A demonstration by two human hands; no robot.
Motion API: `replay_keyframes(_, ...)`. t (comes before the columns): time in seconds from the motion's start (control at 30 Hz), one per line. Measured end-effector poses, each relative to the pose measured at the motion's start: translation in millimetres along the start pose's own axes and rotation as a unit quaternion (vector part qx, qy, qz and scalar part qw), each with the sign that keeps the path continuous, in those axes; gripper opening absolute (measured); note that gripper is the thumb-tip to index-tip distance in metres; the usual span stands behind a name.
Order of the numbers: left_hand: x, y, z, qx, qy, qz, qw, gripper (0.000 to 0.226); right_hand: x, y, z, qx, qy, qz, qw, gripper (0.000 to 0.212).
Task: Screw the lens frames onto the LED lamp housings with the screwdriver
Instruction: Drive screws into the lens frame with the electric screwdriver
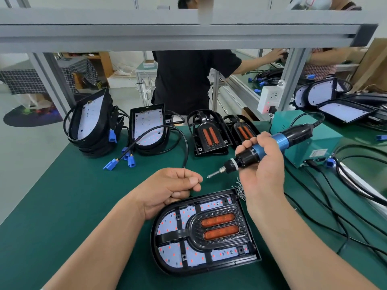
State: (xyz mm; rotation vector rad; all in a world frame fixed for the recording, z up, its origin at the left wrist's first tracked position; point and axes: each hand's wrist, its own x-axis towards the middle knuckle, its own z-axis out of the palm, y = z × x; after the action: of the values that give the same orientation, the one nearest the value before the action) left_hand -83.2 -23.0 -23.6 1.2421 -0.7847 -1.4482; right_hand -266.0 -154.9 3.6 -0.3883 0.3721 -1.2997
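In right hand [261, 166]: blue-and-black electric screwdriver [247, 155], fingers wrapped round barrel, bit aimed down-left, clear of work. Left hand [171, 189] above green bench mat [73, 195], fingers curled, thumb pressed to forefinger; anything pinched, cannot tell. Just beneath on mat: black D-shaped LED lamp housing [154, 233], black lens frame with two orange lenses [219, 225] seated inside. Small silver screws [240, 190] heaped beside far right corner.

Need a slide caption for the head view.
Right hand grips the screwdriver near a lamp housing with its lens frame; left hand curled alongside.
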Motion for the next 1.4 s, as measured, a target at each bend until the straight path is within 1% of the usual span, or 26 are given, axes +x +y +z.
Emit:
replay_keyframes(0.1,0.1,-0.7,-0.7,0.006,-0.001,-0.001,1.0,0.017,-2.2,0.1,4.1,0.011,-0.013,-0.005,1.0,0.022)
replay_keyframes(0.23,0.7,-2.0,0.0,0.002,-0.011,-0.005,1.0,0.018,-6.7,3.6,6.7,-0.001,-0.03,0.009,0.999,0.026)
replay_keyframes(0.53,0.2,-1.0,0.8,0.007,-0.015,-0.011,1.0,0.015,-7.9,7.1,6.9,-0.021,-0.051,0.015,0.998,0.024)
replay_keyframes(0.7,0.7,-1.3,-0.3,0.004,-0.004,-0.008,1.0,0.017,-8.4,7.9,6.1,-0.026,-0.058,0.014,0.998,0.026)
replay_keyframes(1.03,-0.4,-2.3,0.6,0.008,0.019,-0.012,1.0,0.014,-11.3,7.1,7.0,-0.078,-0.113,-0.003,0.991,0.028)
replay_keyframes(1.13,-0.6,-2.2,0.9,0.009,0.016,-0.015,1.0,0.013,-11.9,8.2,4.9,-0.074,-0.103,-0.006,0.992,0.029)
replay_keyframes(1.23,-1.7,-1.8,0.4,0.008,0.004,-0.02,1.0,0.014,-10.7,9.4,1.1,-0.056,-0.07,-0.005,0.996,0.029)
replay_keyframes(1.27,-2.8,-1.6,0.7,0.01,-0.005,-0.024,1.0,0.017,-10.0,9.7,-0.1,-0.05,-0.06,-0.003,0.997,0.028)
replay_keyframes(1.33,-5.2,-0.2,0.6,0.018,-0.011,-0.029,0.999,0.031,-8.3,9.3,-1.9,-0.039,-0.039,0.0,0.999,0.026)
replay_keyframes(1.37,-6.1,1.5,0.4,0.019,-0.003,-0.029,0.999,0.034,-7.5,8.0,-2.5,-0.033,-0.031,0.001,0.999,0.025)
replay_keyframes(1.4,-6.8,2.8,0.7,0.018,0.006,-0.025,0.999,0.033,-6.7,5.5,-2.6,-0.027,-0.026,0.001,0.999,0.025)
